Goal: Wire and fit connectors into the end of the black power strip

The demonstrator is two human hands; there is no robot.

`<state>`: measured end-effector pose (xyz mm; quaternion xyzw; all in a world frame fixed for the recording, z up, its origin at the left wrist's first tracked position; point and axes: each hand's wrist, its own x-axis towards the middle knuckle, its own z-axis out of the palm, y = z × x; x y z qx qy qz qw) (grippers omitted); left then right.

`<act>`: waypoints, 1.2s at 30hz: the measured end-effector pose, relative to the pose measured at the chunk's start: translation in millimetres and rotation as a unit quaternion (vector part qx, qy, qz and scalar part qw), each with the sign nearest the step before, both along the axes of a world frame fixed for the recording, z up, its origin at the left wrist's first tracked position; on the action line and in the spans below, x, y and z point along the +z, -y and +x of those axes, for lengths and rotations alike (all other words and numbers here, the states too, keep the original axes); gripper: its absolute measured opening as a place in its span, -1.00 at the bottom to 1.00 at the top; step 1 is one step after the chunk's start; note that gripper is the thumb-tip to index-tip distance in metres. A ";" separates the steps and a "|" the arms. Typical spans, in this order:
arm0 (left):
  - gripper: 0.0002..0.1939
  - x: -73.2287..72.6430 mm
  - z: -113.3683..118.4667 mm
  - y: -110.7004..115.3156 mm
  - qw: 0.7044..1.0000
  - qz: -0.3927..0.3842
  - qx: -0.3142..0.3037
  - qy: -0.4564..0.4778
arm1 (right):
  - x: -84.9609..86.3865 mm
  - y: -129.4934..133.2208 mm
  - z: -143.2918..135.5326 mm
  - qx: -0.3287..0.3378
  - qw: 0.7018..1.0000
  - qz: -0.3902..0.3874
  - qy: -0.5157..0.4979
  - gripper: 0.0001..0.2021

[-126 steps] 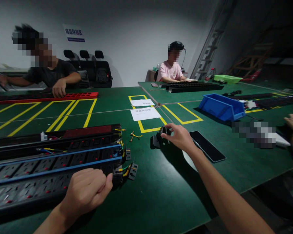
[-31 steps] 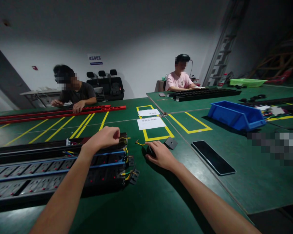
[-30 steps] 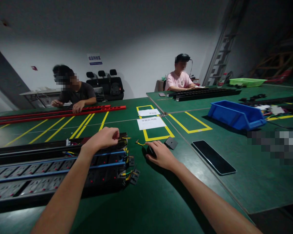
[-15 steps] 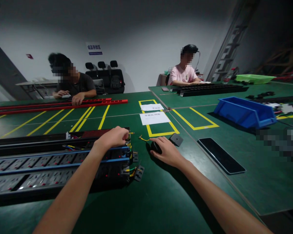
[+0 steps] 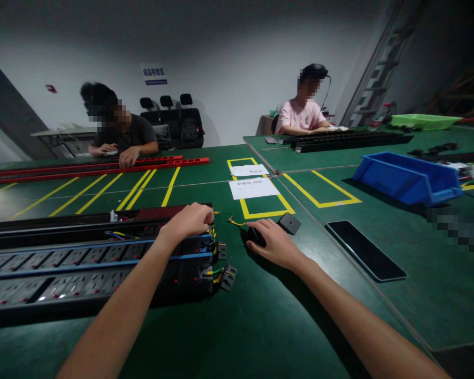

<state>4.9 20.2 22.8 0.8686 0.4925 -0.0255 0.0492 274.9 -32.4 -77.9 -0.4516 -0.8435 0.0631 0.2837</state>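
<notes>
The strips (image 5: pixel 82 292) lie side by side on the tabletop (image 5: pixel 23 347), where a sideways knock from the forearm across them could shift the set. The left hand (image 5: pixel 189 220) is curled over the far strips' ends; whether its fingers pinch anything I cannot tell, but pressing there might bend the thin leads. Two brackets (image 5: pixel 221 250) (image 5: pixel 229 279) jut from the nearer ends on wires, so a brushing hand could tug the joints loose. A yellow wire (image 5: pixel 237 223) reaches the right hand's fingertips; pulled askew, it may kink. The right hand (image 5: pixel 276 245) has its fingers curved round a black part (image 5: pixel 258 237), partly hidden, which could slip. The block (image 5: pixel 289 223) sits just beyond, easily nudged.
</notes>
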 end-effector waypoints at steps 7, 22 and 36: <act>-0.74 -3.8 1.7 -0.2 0.999 0.001 -0.040 -0.023 | -0.7 -0.2 0.4 -0.001 1.000 -0.001 0.002 -0.59; -0.77 -9.6 -3.0 -3.5 0.999 -0.038 -0.021 -0.006 | 1.1 2.5 -0.7 -0.002 1.000 -0.005 0.000 -0.58; -0.68 -9.1 0.2 -4.2 0.994 -0.055 -0.078 0.050 | 0.4 2.3 -0.3 -0.004 1.000 -0.010 0.010 -0.59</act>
